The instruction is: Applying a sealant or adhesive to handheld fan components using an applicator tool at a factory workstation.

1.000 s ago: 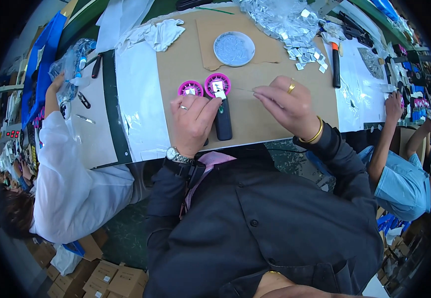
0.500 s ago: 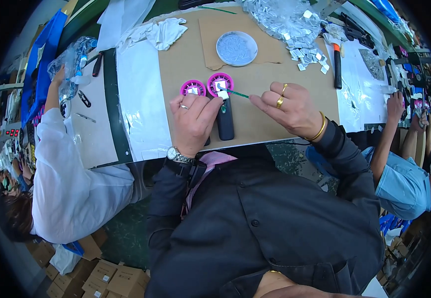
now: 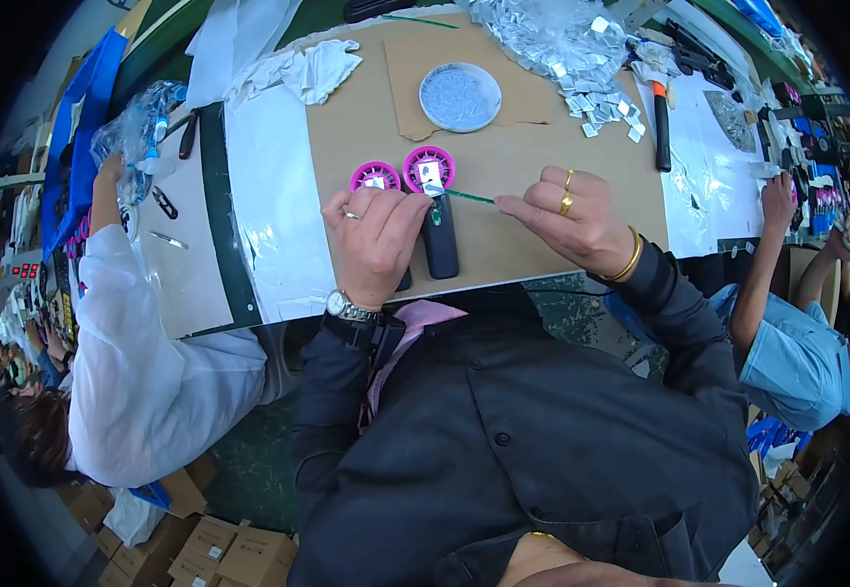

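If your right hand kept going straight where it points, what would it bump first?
Past the green stick it holds, the right hand would probably meet the white square at the right-side pink-rimmed head first, though depth is unclear.

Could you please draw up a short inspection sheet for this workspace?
Surface: brown cardboard sheet.
Job's things: dark-handled round pink-rimmed device; second pink-rimmed device, partly hidden; thin green stick.
Clutter: round white dish; small silver squares; crumpled white cloth.
Hands: right hand pinches the stick; left hand at the devices, grip unclear.
Cables: thin dark line below the sheet, possibly a cable.
Surroundings: white-sleeved co-worker, left; brown cardboard boxes, lower left.
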`<state>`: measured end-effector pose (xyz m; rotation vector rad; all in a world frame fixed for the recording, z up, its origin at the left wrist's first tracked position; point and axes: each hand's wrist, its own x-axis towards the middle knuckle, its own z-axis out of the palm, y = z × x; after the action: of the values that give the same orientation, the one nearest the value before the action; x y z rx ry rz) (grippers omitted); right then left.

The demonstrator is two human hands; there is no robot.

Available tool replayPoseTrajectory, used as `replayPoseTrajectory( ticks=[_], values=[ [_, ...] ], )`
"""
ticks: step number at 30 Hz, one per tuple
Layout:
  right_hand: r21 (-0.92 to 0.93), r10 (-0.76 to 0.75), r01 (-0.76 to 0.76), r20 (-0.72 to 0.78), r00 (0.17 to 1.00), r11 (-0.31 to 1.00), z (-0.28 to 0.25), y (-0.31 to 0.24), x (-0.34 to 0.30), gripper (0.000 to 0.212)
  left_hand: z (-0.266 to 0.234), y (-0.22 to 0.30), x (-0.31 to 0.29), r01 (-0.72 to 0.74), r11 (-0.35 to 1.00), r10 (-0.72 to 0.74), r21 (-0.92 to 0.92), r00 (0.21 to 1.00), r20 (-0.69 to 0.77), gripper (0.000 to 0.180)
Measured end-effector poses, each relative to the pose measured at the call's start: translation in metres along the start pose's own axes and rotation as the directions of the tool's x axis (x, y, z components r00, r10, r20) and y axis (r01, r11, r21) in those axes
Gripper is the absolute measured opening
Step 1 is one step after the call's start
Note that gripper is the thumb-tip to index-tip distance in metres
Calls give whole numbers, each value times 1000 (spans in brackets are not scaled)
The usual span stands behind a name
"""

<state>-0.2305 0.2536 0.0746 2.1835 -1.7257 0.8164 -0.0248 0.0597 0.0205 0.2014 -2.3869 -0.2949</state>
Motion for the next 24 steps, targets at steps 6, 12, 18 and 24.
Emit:
replayPoseTrajectory(
  ticks=[6,12,18,24],
  values=[
    [-57,-65,68,56,996,996,-5,2,0,34,1,0,0,15,1000,-15,9,1000,-12,21],
    [222,424,-387,-156,892,895,3,-2,-1,15,-2,-4,0,-15,1000,15,9,1000,9,26],
    [342,756,-685,-143,639,644,10,57,0,17,-15,-15,1,236,960,-245,-151,968,-45,45],
    [178,783,-777,52,620,604,6,99,14,21,-23,-17,0,343,921,-346,-185,938,16,52]
  ],
)
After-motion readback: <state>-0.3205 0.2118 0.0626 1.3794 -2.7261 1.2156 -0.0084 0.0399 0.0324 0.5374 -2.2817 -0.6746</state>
